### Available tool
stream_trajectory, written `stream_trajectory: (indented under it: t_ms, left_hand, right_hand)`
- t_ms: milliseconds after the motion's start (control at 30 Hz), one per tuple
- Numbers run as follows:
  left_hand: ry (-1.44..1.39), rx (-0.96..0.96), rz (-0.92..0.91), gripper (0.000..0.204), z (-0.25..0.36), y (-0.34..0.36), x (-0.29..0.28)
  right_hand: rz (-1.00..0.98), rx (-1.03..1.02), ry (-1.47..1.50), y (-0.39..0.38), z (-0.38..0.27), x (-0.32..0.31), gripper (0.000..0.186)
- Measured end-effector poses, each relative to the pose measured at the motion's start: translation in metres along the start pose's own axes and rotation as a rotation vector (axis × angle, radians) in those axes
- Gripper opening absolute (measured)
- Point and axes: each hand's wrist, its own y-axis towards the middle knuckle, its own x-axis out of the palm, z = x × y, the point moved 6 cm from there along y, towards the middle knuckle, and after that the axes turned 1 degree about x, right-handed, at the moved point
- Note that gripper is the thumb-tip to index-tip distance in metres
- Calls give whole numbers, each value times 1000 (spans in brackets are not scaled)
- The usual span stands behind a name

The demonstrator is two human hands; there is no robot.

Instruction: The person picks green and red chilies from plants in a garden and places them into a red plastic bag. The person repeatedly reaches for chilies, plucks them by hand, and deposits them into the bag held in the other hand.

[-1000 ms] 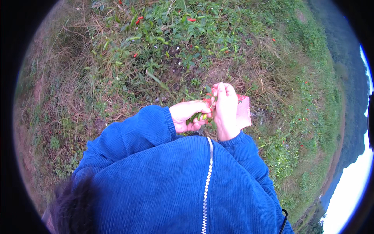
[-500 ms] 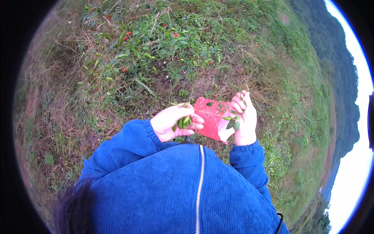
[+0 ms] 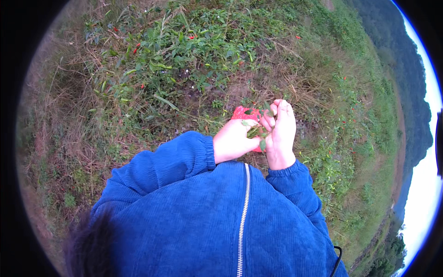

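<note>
In the middle of the head view, my left hand (image 3: pixel 233 141) is curled beside a leafy green sprig (image 3: pixel 262 144), its fingertips partly hidden; the green chillies it held earlier are mostly hidden now. My right hand (image 3: pixel 281 131) grips the sprig between bent fingers, close to the left fingertips. Behind both hands lies or hangs a red patterned bag (image 3: pixel 244 111), mostly covered by them; whether either hand touches it I cannot tell. Blue corduroy sleeves (image 3: pixel 164 164) reach to both wrists.
Chilli plants (image 3: pixel 170 64) with green and red pods grow at the upper middle and along the right. Dry grass (image 3: pixel 69 106) and soil (image 3: pixel 237 90) surround them. A dark forested hillside (image 3: pixel 406 92) and white sky show at the far right rim.
Half a second ago my hands were apart with the red bag showing widely between them; now the left has moved right to meet the right hand, covering much of the bag.
</note>
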Motion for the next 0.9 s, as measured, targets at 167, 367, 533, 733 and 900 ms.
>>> stream_trajectory:
  t_ms: [167, 367, 533, 733, 900]
  left_hand:
    - [-300, -337, -167, 14, -28, 1, 19]
    - [-484, -656, -416, 10, -57, -18, 45]
    - [-1206, -436, -97, 8, -65, -15, 17]
    - [-1105, -450, 19, 7, -77, -30, 9]
    - [-911, -427, 31, 12, -64, -40, 8]
  right_hand:
    - [-80, -92, 56, -4, -7, -3, 19]
    - [-175, -44, 402, 18, -46, -18, 18]
    - [-110, -259, -3, 49, -21, -77, 17]
    - [-470, -331, -1103, 53, 117, -141, 22]
    - [-233, 260, -778, 33, 141, -236, 20]
